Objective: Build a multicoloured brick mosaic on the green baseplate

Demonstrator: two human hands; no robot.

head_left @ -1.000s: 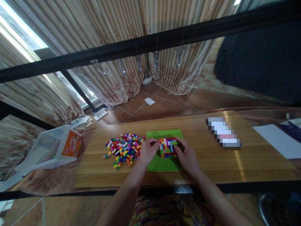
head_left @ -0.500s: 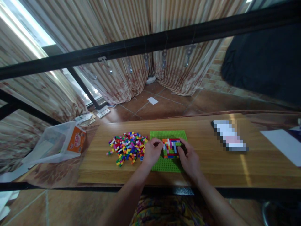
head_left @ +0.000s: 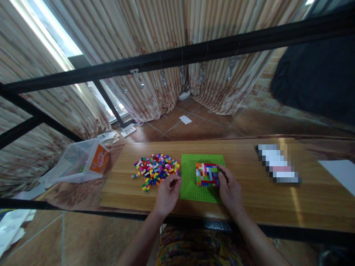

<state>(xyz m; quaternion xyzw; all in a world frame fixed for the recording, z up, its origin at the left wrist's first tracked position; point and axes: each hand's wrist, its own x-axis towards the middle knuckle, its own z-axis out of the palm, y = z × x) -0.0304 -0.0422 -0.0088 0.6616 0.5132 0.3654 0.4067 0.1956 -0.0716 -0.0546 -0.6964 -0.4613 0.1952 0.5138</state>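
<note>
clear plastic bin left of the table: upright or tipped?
Tipped. The clear plastic bin lies on its side beyond the table's left end, its orange label slanted; which way its opening faces cannot be told.

**Surroundings: table edge, floor and window side**

Clear plastic container (head_left: 72,165) with an orange label (head_left: 101,161), far left of the wooden tabletop (head_left: 277,199). White sheet (head_left: 341,170) at far right. Striped curtains (head_left: 155,40) beyond; paper scrap (head_left: 185,119) on the tiled floor (head_left: 205,123). Black frame bar (head_left: 177,59) overhead.
</note>
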